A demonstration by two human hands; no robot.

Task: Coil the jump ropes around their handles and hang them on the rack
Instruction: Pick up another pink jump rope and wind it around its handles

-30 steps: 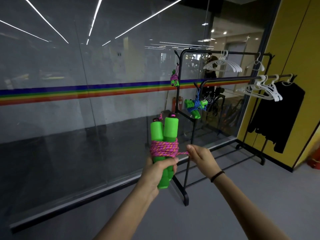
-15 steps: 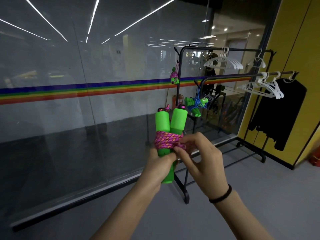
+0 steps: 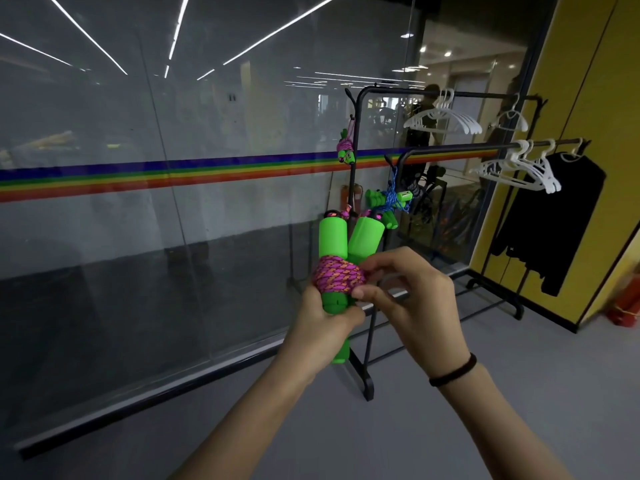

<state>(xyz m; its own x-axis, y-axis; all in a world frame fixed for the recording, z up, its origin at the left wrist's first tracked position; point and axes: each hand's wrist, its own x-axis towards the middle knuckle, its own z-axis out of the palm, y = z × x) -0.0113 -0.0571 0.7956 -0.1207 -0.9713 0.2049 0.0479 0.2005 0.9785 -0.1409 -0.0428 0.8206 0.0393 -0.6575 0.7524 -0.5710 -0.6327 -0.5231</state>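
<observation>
I hold two green foam handles (image 3: 334, 239) upright at chest height, with a pink-and-orange rope (image 3: 337, 277) coiled tightly round their middle. My left hand (image 3: 323, 323) grips the handles below the coil. My right hand (image 3: 412, 296) pinches the rope at the coil's right side, fingers curled against it. Behind them stands a black rack (image 3: 360, 109). On it hang a pink-roped bundle (image 3: 345, 148) near the top left post and a blue-roped bundle (image 3: 389, 202) lower down.
White hangers (image 3: 443, 117) and a black garment (image 3: 550, 223) hang on the rack's rails to the right. A glass wall with a rainbow stripe (image 3: 173, 174) runs along the left. A yellow wall (image 3: 571, 98) stands at the right; the rack's foot (image 3: 369, 393) reaches toward me on the grey floor.
My right hand has moved left from holding the rope end out to the side and now pinches it against the coil. The handles have risen slightly and splayed apart at the top.
</observation>
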